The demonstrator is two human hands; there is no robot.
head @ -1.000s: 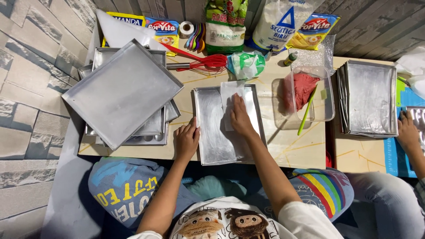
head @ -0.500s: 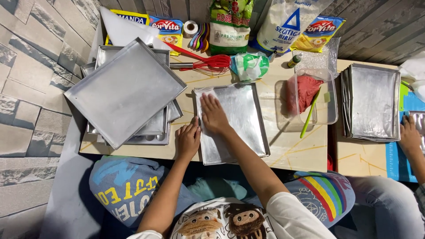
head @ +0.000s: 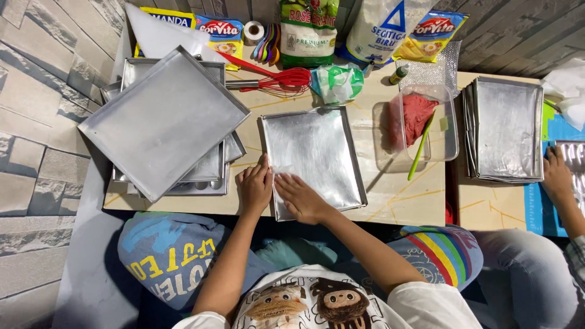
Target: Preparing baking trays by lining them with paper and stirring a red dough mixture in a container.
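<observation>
On the low table: baking tray (head: 314, 155)
Left hand (head: 255, 187): flat, steadying tray's edge
Right hand (head: 300, 196): open, wiping near corner
Left: stacked trays (head: 164, 122) apparently waiting

Silver baking tray (head: 314, 152), red whisk (head: 286, 79), red dough (head: 409, 117), green stick (head: 420, 147), rainbow-striped cushion (head: 442, 253).

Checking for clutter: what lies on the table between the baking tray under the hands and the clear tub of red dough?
Only bare tabletop separates the baking tray from the clear tub in the head view.
</observation>
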